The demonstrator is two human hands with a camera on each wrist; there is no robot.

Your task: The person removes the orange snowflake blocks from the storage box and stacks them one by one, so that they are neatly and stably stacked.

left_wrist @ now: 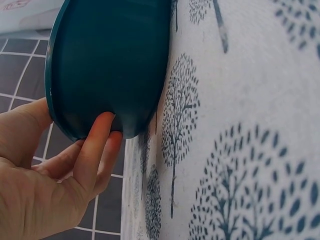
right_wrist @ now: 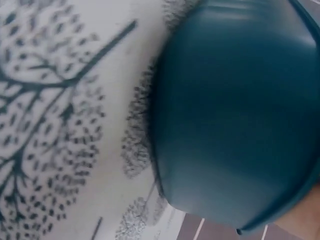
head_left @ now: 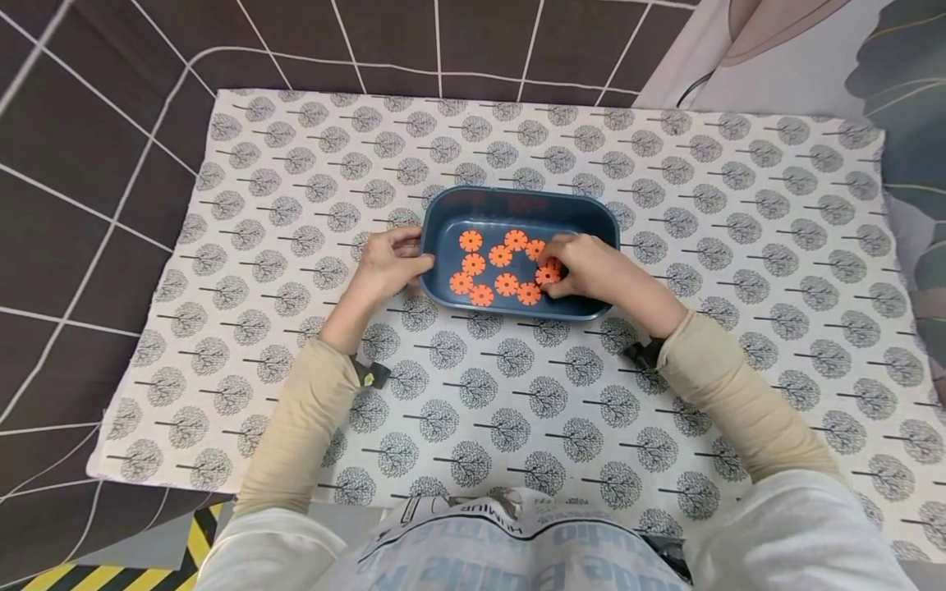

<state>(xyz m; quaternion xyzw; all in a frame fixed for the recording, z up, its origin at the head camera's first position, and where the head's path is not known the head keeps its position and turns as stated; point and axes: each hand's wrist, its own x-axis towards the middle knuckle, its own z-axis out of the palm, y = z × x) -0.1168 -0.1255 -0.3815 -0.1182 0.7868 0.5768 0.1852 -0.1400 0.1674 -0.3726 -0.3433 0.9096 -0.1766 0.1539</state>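
Note:
A dark blue-green plastic bin [head_left: 510,207] with rounded corners rests on the table. Several flat orange notched discs [head_left: 473,263], each with a small centre hole, are spread over its floor. My left hand [head_left: 386,261] grips the bin's left end, thumb over the rim and fingers against the outer wall [left_wrist: 110,60]. Inside the right half of the bin, my right hand [head_left: 587,264] pinches an orange notched disc [head_left: 548,275] between thumb and fingers, which partly cover it. From the right wrist, the bin's outer wall [right_wrist: 235,110] hides most of that hand.
A white cloth [head_left: 510,427] printed with grey trees covers the table around the bin. Dark tiled wall panels [head_left: 89,189] stand at the left and back. A pale curtain [head_left: 783,74] hangs at the back right. Yellow and black floor tape [head_left: 199,533] shows at the lower left.

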